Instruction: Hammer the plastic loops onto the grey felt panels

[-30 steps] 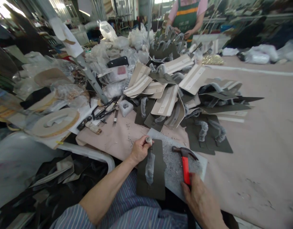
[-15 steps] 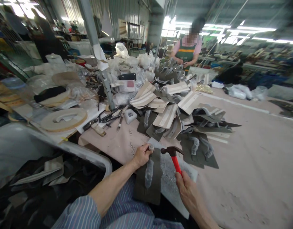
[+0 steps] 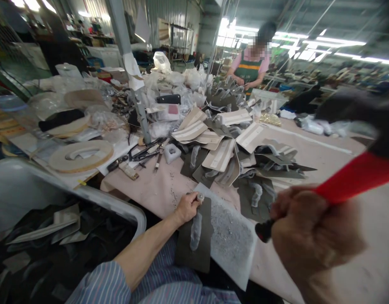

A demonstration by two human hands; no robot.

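My left hand (image 3: 188,207) grips a short metal punch (image 3: 200,196), standing it upright on a dark olive leather panel (image 3: 194,249). A strip of clear plastic (image 3: 196,232) lies along the panel, which rests on a grey speckled slab (image 3: 232,240). My right hand (image 3: 311,228) is raised close to the camera, blurred, and grips a red-handled claw hammer (image 3: 355,177). The hammer's dark head (image 3: 362,112) is up at the right, well above the punch. The punch's tip is hidden by my fingers.
A heap of olive and cream leather panels (image 3: 222,147) lies beyond the slab on a pink-beige table cover (image 3: 143,190). Scissors and pliers (image 3: 146,156) lie to the left. A co-worker in a green apron (image 3: 248,71) stands at the far side.
My right hand has swung the hammer up toward the camera, away from the slab. My left hand and the punch have stayed on the panel.
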